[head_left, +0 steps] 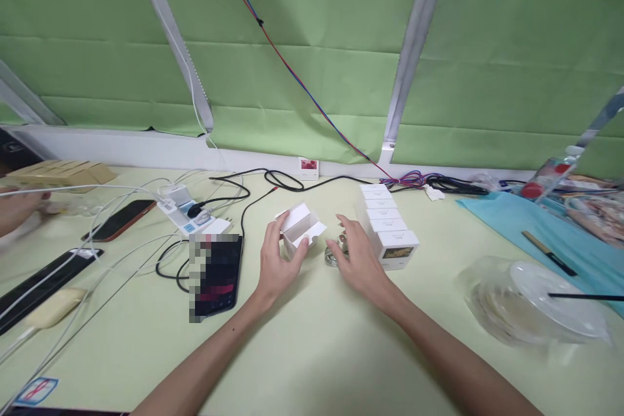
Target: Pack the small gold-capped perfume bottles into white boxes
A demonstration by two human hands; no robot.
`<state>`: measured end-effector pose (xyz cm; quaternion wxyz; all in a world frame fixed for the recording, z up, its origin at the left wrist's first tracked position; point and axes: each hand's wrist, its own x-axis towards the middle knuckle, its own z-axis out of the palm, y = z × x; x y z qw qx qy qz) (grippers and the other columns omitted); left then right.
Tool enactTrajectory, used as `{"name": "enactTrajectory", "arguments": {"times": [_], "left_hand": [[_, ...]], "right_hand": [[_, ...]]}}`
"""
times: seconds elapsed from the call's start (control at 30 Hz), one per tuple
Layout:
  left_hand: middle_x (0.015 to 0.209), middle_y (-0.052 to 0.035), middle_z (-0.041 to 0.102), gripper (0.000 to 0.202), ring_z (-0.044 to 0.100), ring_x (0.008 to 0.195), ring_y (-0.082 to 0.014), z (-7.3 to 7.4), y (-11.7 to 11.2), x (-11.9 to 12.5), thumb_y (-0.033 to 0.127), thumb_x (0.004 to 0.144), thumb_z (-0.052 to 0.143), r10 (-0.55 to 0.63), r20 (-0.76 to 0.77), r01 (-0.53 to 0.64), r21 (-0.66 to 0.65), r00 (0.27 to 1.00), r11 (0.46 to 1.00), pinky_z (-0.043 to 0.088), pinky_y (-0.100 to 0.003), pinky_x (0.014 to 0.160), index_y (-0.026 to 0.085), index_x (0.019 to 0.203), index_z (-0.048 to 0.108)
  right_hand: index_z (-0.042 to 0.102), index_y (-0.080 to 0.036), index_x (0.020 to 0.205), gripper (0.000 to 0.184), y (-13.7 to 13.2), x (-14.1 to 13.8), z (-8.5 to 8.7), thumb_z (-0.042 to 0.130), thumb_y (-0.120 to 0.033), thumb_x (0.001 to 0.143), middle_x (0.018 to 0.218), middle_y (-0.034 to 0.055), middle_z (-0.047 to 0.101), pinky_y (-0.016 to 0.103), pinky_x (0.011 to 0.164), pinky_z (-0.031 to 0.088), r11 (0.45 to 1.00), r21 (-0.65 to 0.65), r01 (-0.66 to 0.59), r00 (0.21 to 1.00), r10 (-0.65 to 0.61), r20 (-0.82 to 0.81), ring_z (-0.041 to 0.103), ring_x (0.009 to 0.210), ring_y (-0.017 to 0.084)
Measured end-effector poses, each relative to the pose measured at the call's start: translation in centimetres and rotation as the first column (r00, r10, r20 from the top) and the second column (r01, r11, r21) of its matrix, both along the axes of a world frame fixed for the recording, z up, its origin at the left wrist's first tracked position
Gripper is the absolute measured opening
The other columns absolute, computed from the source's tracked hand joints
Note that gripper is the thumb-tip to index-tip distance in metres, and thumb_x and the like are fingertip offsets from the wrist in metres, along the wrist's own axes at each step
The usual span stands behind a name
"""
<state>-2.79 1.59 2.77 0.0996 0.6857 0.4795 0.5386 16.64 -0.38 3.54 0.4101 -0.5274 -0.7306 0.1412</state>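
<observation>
My left hand (280,260) has its thumb and fingers around a small white cardboard box (303,229), whose flaps stand open at the top. Beside it, my right hand (358,257) is held with thumb and fingers apart, over a small coiled cable (331,258) with a shiny part. Whether the fingertips touch that coil I cannot tell. Just right of this hand, a row of several closed white boxes (384,214) runs away from me; the nearest one has a dark picture on its front.
A phone (225,279) and a white power strip (188,214) with tangled cables lie to the left. Another person's hand (22,208) shows at the far left. On the right are a plastic-wrapped round container (536,302) and a blue cloth (511,227) bearing a knife-like tool (548,252).
</observation>
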Motion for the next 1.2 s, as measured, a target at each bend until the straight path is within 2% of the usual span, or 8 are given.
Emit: {"name": "enactTrajectory", "arguments": {"times": [0.13, 0.23, 0.4, 0.53, 0.77, 0.97, 1.2], "left_hand": [[0.122, -0.011, 0.061, 0.047, 0.061, 0.11, -0.0242, 0.2, 0.0, 0.1, 0.036, 0.092, 0.063, 0.006, -0.055, -0.004, 0.028, 0.998, 1.0, 0.053, -0.037, 0.092, 0.022, 0.135, 0.052], [0.111, -0.0083, 0.06, 0.037, 0.062, 0.1, -0.0215, 0.2, 0.0, 0.1, 0.035, 0.092, 0.062, 0.01, -0.071, -0.007, 0.04, 0.997, 0.999, 0.053, -0.033, 0.084, 0.022, 0.126, 0.057], [0.102, -0.0055, 0.059, 0.023, 0.062, 0.092, -0.0194, 0.2, 0.2, 0.0, 0.032, 0.091, 0.062, 0.02, -0.1, -0.013, 0.067, 0.995, 0.998, 0.051, -0.03, 0.079, 0.021, 0.11, 0.06], [0.097, -0.0036, 0.061, 0.018, 0.061, 0.085, -0.0181, 0.2, 0.4, -0.1, 0.032, 0.09, 0.062, 0.038, -0.124, -0.029, 0.07, 0.992, 0.997, 0.048, -0.029, 0.074, 0.021, 0.104, 0.06], [0.094, -0.0032, 0.064, 0.018, 0.059, 0.079, -0.0171, 0.3, 0.7, -0.2, 0.034, 0.088, 0.064, 0.077, -0.165, -0.068, 0.063, 0.983, 0.996, 0.047, -0.029, 0.075, 0.02, 0.1, 0.061], [0.1, -0.0038, 0.067, 0.024, 0.061, 0.083, -0.0185, 0.1, 0.7, -0.3, 0.037, 0.088, 0.064, 0.102, -0.169, -0.099, 0.029, 0.98, 0.995, 0.048, -0.03, 0.077, 0.021, 0.105, 0.061], [0.1, -0.0036, 0.068, 0.026, 0.061, 0.083, -0.0178, -0.2, 0.7, -0.5, 0.038, 0.087, 0.066, 0.115, -0.162, -0.11, 0.04, 0.98, 0.993, 0.048, -0.029, 0.077, 0.02, 0.105, 0.06]], "right_hand": [[0.034, -0.021, 0.152, 0.058, -0.3, 0.5, -1.3, 0.052, -0.033, 0.098, 0.12, 0.0144, 0.06, 0.048, 0.096, 0.053, 1.0, 0.027, -0.015, 0.998, 0.013, 0.061, 0.062, 0.111, 0.029], [0.03, -0.022, 0.154, 0.061, -0.2, 0.8, -2.0, 0.052, -0.03, 0.098, 0.113, 0.012, 0.061, 0.046, 0.093, 0.055, 0.997, 0.032, -0.065, 0.996, 0.062, 0.07, 0.064, 0.105, 0.027], [0.029, -0.021, 0.155, 0.059, -0.3, 1.0, -2.6, 0.048, -0.029, 0.1, 0.104, 0.0102, 0.062, 0.043, 0.086, 0.057, 0.994, 0.034, -0.103, 0.989, 0.098, 0.107, 0.064, 0.099, 0.027], [0.026, -0.022, 0.156, 0.06, -0.5, 1.3, -2.9, 0.047, -0.026, 0.1, 0.106, 0.0114, 0.064, 0.045, 0.086, 0.057, 0.992, 0.054, -0.113, 0.984, 0.104, 0.146, 0.064, 0.101, 0.029], [0.027, -0.019, 0.155, 0.059, -0.7, 1.3, -3.6, 0.045, -0.022, 0.099, 0.108, 0.0134, 0.065, 0.044, 0.082, 0.058, 0.994, 0.089, -0.065, 0.978, 0.045, 0.206, 0.065, 0.096, 0.029], [0.029, -0.014, 0.154, 0.056, -1.0, 0.9, -3.9, 0.043, -0.021, 0.1, 0.101, 0.0119, 0.066, 0.041, 0.076, 0.057, 0.992, 0.126, -0.011, 0.959, -0.025, 0.283, 0.064, 0.089, 0.027], [0.029, -0.014, 0.154, 0.058, -1.4, 0.7, -3.8, 0.046, -0.022, 0.1, 0.097, 0.0106, 0.066, 0.039, 0.076, 0.053, 0.991, 0.127, 0.036, 0.929, -0.08, 0.361, 0.062, 0.09, 0.027]]}}
